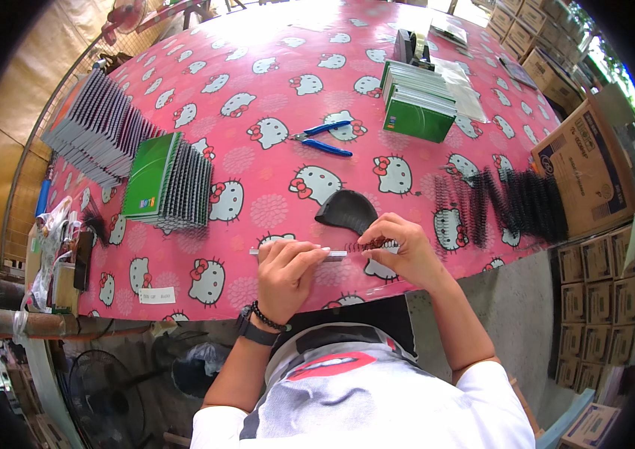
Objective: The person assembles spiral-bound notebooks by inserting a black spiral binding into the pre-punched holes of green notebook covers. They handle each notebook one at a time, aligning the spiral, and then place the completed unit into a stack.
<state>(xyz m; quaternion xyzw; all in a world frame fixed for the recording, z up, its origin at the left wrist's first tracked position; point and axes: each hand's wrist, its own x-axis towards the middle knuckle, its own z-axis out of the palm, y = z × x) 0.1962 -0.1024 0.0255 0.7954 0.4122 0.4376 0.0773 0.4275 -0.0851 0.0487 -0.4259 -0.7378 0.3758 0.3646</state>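
Observation:
My left hand (284,273) is closed around a notebook (337,254), seen nearly edge-on as a thin white strip sticking out past both sides of the fingers. My right hand (407,251) pinches a dark spiral binding coil (371,245) between thumb and fingers. One end of the coil points left and lies close to the notebook's right end; whether it enters the holes is too small to tell. Just beyond my hands lies a black curved piece (351,210). Farther off, a pair of blue-handled cutters (323,138) rests with its handles apart.
Spiral-bound notebooks stand in stacks at left, one green-covered (151,176), another grey-edged (100,123). More green notebooks (420,108) stand at the back right by a tape dispenser (413,49). Black coils (530,202) lie at right beside a cardboard box (587,161). A pink patterned cover (269,206) spans the table.

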